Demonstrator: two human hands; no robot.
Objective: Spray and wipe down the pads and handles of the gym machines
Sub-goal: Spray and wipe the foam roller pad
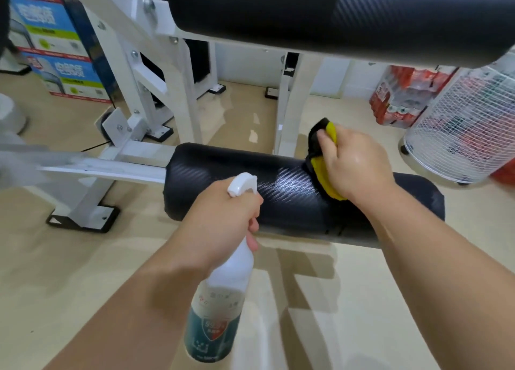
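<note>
Wiping the low pad [278, 191]: right hand [359, 166] clutches a soft, bunched cloth [324, 169] against its firm, probably slick top; left hand [225, 216] is wrapped round the neck of a seemingly light spray bottle [217, 308], the natural hold, just before the pad.

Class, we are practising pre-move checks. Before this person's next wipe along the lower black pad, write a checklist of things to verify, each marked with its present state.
1. Right hand grips the cloth: ok.
2. Cloth touches the lower pad: ok.
3. Left hand holds the spray bottle by its neck: ok.
4. Lower pad wet with spray: cannot tell; only a shine shows.
5. Upper pad wiped already: cannot tell.
</note>
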